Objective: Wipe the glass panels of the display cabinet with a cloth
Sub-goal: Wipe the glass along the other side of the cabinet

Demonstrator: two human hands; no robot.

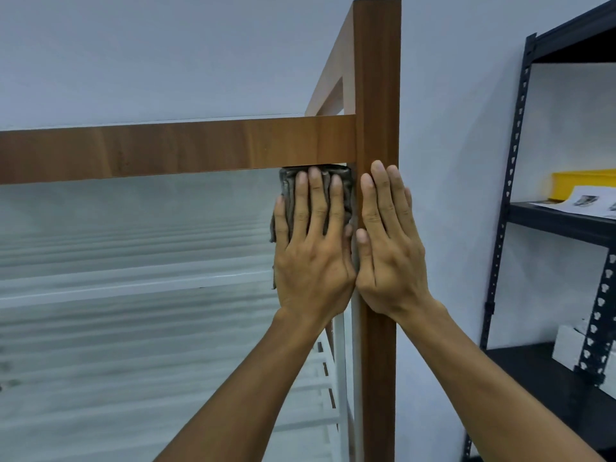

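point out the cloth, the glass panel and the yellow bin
cloth (345,181): head view, upper right corner above the left hand's fingertips
glass panel (140,235): head view, bare glass left of the cloth
yellow bin (580,183): head view, front wall, on the black shelf

Head cam, close, facing cabinet (206,148).
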